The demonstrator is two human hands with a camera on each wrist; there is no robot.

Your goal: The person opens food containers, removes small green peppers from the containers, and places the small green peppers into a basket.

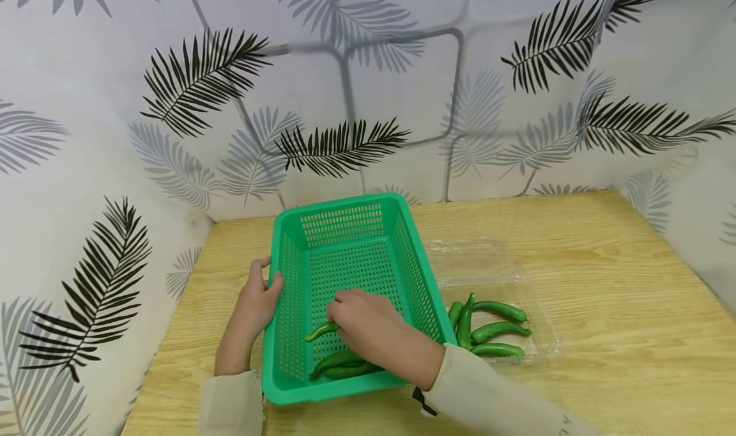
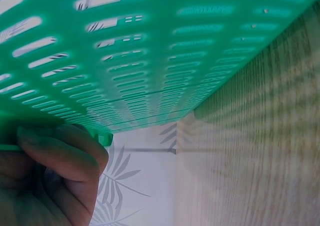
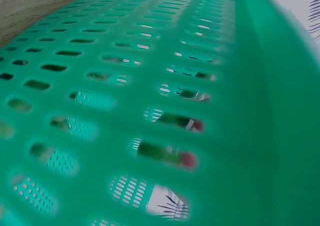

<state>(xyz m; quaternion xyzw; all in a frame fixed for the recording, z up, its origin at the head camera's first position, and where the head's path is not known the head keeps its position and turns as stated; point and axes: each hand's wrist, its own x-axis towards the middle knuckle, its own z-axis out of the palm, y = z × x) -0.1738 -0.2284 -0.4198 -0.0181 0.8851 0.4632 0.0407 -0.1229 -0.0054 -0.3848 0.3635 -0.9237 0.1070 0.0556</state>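
Observation:
A green slotted plastic basket tilts slightly in the head view. My left hand grips its left rim, with the thumb over the edge; in the left wrist view the curled fingers hold that rim beside the slotted wall. Inside the basket, my right hand pinches a green chili pepper, its tip pointing left. More green peppers lie at the basket's near end, partly covered by the right forearm. The right wrist view is filled by the basket wall, with a pepper showing through the slots.
Right of the basket, a clear plastic box with its lid folded back holds several green peppers. Both lie on a wood-grain table. A leaf-patterned covering rises behind the table and along its sides.

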